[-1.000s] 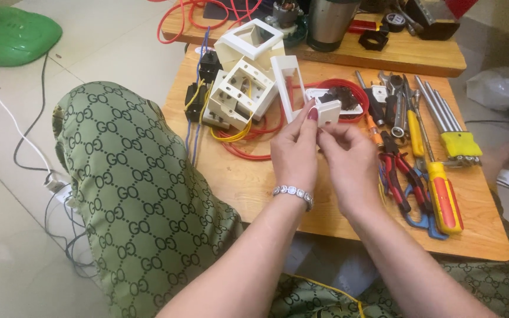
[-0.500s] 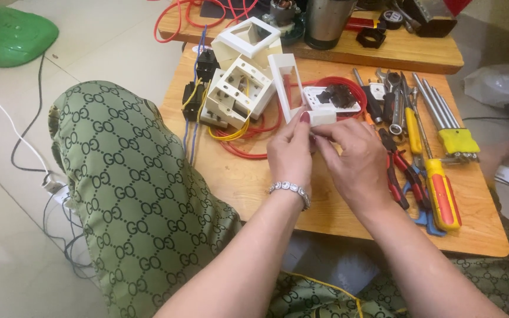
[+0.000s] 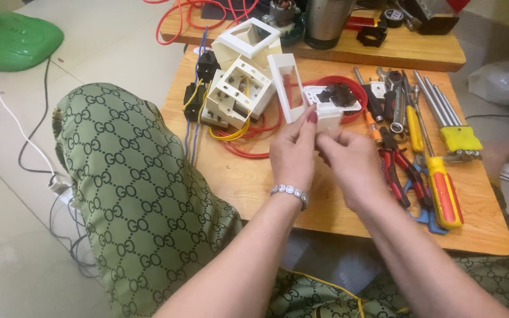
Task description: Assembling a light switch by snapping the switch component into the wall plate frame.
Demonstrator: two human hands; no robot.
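From my remote seat I see both hands meeting over the low wooden table (image 3: 248, 176); the left hand (image 3: 293, 154) pinches a small white plastic part (image 3: 329, 122) between thumb and fingertips, and the right hand (image 3: 351, 165) closes on the same part from below, so both hands are clenched on it; the part sits just above the tabletop, right beside the white frame (image 3: 287, 88) standing on edge and in front of the red ring (image 3: 349, 88); what kind of part it is I can't quite make out, since the fingers cover most of it; a beaded bracelet (image 3: 288, 192) circles the left wrist; to the left of the hands lie a white switch box (image 3: 238, 94) with yellow and red wires (image 3: 237, 132); to the right lie red-handled pliers (image 3: 396, 171), a yellow and red screwdriver (image 3: 443, 191) and a row of metal wrenches (image 3: 437, 103); a knee in green patterned cloth (image 3: 136, 188) rests against the table's left edge.
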